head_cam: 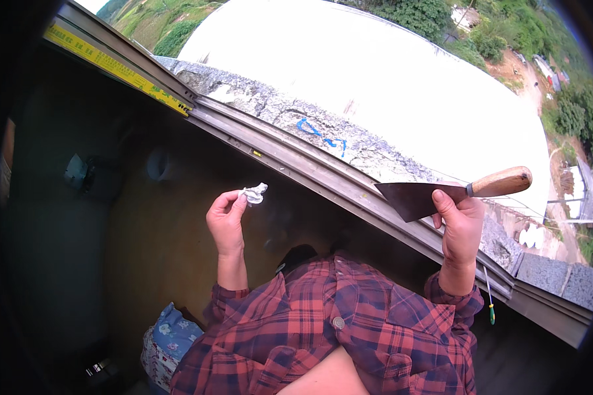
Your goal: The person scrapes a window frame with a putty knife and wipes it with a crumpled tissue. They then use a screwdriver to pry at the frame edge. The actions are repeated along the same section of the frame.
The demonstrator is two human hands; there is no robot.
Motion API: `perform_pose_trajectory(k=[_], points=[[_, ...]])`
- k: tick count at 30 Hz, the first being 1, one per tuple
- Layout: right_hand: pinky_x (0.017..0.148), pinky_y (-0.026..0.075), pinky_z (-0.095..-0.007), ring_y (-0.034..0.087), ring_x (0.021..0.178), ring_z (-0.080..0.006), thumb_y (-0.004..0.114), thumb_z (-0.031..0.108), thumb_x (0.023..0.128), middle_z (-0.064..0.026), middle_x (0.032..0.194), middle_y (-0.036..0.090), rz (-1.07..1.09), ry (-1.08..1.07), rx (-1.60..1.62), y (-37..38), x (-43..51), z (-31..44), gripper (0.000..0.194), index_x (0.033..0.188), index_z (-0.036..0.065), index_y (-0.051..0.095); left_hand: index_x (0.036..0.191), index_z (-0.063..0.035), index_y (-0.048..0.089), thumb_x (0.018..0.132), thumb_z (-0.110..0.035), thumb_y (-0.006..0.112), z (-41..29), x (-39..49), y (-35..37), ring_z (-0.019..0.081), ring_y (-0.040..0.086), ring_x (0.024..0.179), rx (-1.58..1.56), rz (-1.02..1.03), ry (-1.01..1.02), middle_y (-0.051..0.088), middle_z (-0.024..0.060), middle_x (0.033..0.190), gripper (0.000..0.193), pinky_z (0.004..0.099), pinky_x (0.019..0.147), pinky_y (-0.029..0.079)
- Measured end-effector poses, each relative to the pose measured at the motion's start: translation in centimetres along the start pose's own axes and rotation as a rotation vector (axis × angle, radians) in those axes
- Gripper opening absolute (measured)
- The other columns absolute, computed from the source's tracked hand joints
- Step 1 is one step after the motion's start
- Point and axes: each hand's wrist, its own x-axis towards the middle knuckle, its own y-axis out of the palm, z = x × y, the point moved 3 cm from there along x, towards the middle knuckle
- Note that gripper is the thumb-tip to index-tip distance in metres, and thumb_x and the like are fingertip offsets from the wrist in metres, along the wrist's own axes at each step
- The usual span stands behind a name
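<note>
Between the thumb and fingers of my left hand (227, 217) is a small crumpled white piece (254, 193), perhaps tissue or film. My right hand (459, 222) grips a putty knife by its dark metal blade (410, 197), the thumb lying on the near face. Its wooden handle (504, 181) points to the right, away from the palm. Under the blade runs the metal track of a window sill (296, 143). My left hand is on the room side of that sill, apart from it.
Outside the sill lies a rough stone ledge (257, 98) with blue marks, then a large bright white surface (365, 84). A screwdriver (491, 311) with a green and yellow handle rests by the track at right. Yellow printed tape (113, 66) covers the left frame. Floral fabric (175, 335) is at lower left.
</note>
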Motion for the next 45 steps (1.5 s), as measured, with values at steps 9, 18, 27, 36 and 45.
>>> perform_pose_trajectory(k=[9, 18, 27, 36, 45], points=[[0.066, 0.047, -0.0246, 0.060, 0.075, -0.0088, 0.069, 0.001, 0.089, -0.0043, 0.084, 0.070, 0.201, 0.191, -0.115, -0.1, 2.7, -0.4, 0.010, 0.096, -0.006, 0.070, 0.099, 0.0028, 0.070, 0.090, 0.003, 0.068, -1.1, 2.4, 2.7, 0.0087, 0.064, 0.083, 0.080, -0.029, 0.058, 0.070, 0.0049, 0.093, 0.010, 0.0209, 0.077, 0.051], [0.068, 0.048, -0.0246, 0.060, 0.074, -0.0080, 0.068, 0.000, 0.088, -0.0029, 0.078, 0.069, 0.242, 0.324, -0.218, 1.3, 3.6, -1.0, 0.012, 0.097, -0.007, 0.070, 0.096, 0.0032, 0.066, 0.092, 0.002, 0.063, -0.5, 6.9, 4.0, 0.0095, 0.059, 0.079, 0.232, -0.012, 0.298, 0.065, 0.0032, 0.088, 0.005, 0.0222, 0.075, 0.047], [0.069, 0.045, -0.0267, 0.060, 0.078, -0.0120, 0.070, -0.003, 0.084, -0.0045, 0.083, 0.067, 0.241, 0.209, -0.263, 4.5, 3.8, -1.2, 0.008, 0.092, -0.003, 0.072, 0.097, 0.0028, 0.064, 0.089, 0.005, 0.063, -0.6, 8.1, 5.1, 0.0123, 0.046, 0.075, 0.473, 0.051, 0.535, 0.055, 0.0037, 0.088, 0.008, 0.0244, 0.067, 0.039], [0.071, 0.048, -0.0296, 0.061, 0.078, -0.0182, 0.070, -0.004, 0.084, -0.0079, 0.085, 0.067, 0.263, 0.081, -0.409, 7.7, 4.8, -1.3, 0.011, 0.095, -0.001, 0.072, 0.097, 0.0015, 0.065, 0.089, 0.002, 0.065, -0.6, 8.4, 5.0, 0.0144, 0.045, 0.075, 0.533, 0.084, 0.562, 0.056, 0.0038, 0.086, 0.009, 0.0258, 0.066, 0.038], [0.063, 0.042, -0.0252, 0.055, 0.069, -0.0096, 0.069, -0.003, 0.086, -0.0026, 0.076, 0.064, 0.304, 0.076, -0.414, 11.0, 5.9, -1.6, 0.008, 0.093, -0.004, 0.071, 0.098, 0.0013, 0.065, 0.086, 0.003, 0.067, -0.6, 8.2, 4.9, 0.0152, 0.046, 0.075, 0.531, 0.090, 0.539, 0.056, 0.0038, 0.086, 0.012, 0.0265, 0.066, 0.039]])
